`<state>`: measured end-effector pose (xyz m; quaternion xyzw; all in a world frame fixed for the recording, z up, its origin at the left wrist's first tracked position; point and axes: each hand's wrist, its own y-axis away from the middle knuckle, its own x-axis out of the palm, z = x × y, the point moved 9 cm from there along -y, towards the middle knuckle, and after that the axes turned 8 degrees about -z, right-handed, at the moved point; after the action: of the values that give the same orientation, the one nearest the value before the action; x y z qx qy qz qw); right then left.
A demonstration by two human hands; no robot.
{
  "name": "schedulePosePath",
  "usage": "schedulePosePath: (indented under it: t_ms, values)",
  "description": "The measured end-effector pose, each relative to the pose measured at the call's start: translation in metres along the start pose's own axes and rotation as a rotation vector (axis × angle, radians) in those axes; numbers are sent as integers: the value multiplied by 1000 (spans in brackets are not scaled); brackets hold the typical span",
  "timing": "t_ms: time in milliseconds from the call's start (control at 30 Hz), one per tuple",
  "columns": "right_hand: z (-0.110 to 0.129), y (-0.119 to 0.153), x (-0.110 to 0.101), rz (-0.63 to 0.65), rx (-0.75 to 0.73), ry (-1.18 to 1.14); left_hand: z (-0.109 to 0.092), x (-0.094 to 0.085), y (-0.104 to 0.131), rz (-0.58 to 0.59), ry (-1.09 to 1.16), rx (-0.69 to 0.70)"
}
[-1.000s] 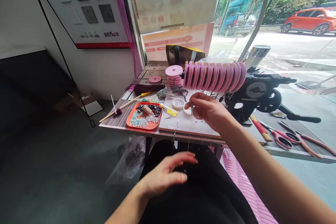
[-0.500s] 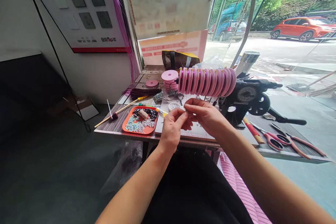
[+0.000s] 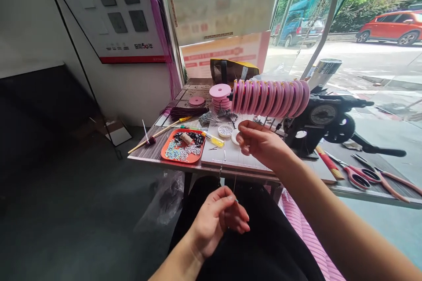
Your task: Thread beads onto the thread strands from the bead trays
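Observation:
My left hand (image 3: pixel 219 219) is low over my lap, below the table's front edge, thumb and forefinger pinched on something too small to make out; a thin thread or line seems to rise near it. Higher up, my right hand (image 3: pixel 260 142) is over the white board (image 3: pixel 244 159), its fingertips pressed together on something I cannot make out. Left of it on the board are a small round dish of beads (image 3: pixel 225 131) and a yellow-handled tool (image 3: pixel 214 139). An orange tray (image 3: pixel 164 154) of black, silver and turquoise beads lies further left.
Pink spools (image 3: pixel 270 99) sit on a black hand-cranked machine (image 3: pixel 325 116) behind my right hand. Scissors (image 3: pixel 359 178) and pliers (image 3: pixel 391 184) lie at the right. A wooden stick (image 3: pixel 161 131) and dark thread bundle (image 3: pixel 187 113) are at the left. A bag (image 3: pixel 232 71) stands behind.
My hands, together over the board before, are now apart. The left one has dropped toward my lap; the right stays above the board. The view has shifted, moving the table's items slightly right.

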<state>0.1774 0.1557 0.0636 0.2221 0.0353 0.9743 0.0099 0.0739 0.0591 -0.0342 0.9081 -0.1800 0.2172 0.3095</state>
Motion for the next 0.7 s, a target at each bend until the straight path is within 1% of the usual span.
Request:
schedulePosePath:
  t_ms: [67, 333, 567, 633, 700]
  values:
    - [0, 0, 0, 0, -1, 2, 7, -3, 4, -4, 61, -52]
    - [1, -1, -4, -23, -22, 15, 17, -9, 9, -23, 196, -86]
    - [2, -4, -3, -14, -39, 46, 22, -13, 12, -41, 238, -114]
    - [0, 0, -3, -14, -49, 48, 22, -14, 13, -47, 241, -110]
    - [-10, 13, 1, 30, -36, 150, 21, -13, 14, -49, 240, -94]
